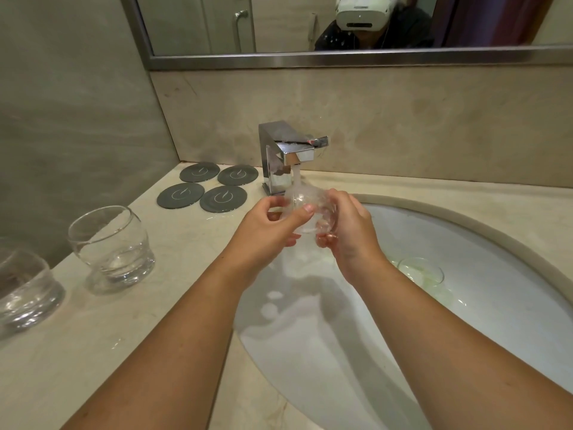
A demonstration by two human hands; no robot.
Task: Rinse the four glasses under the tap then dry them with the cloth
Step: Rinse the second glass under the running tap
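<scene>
Rinsing step: my left hand [266,231] and right hand [347,231] both clamped round one glass [305,209] under the running tap [286,153]; next, probably turn it, then reach leftward counter glasses [111,249].

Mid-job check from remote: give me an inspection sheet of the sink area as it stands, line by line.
Surface: pale stone counter, some water drops near the basin.
Job's things: one glass held under the running tap; two glasses upright on the counter at left; a fourth glass lying in the basin. Cloth: nothing seen.
Clutter: four dark round coasters beside the tap.
Hands: left hand and right hand both grip the glass under the stream.
Cables: nothing seen.
Surroundings: stone wall panels, framed mirror above showing the person's headset.
</scene>
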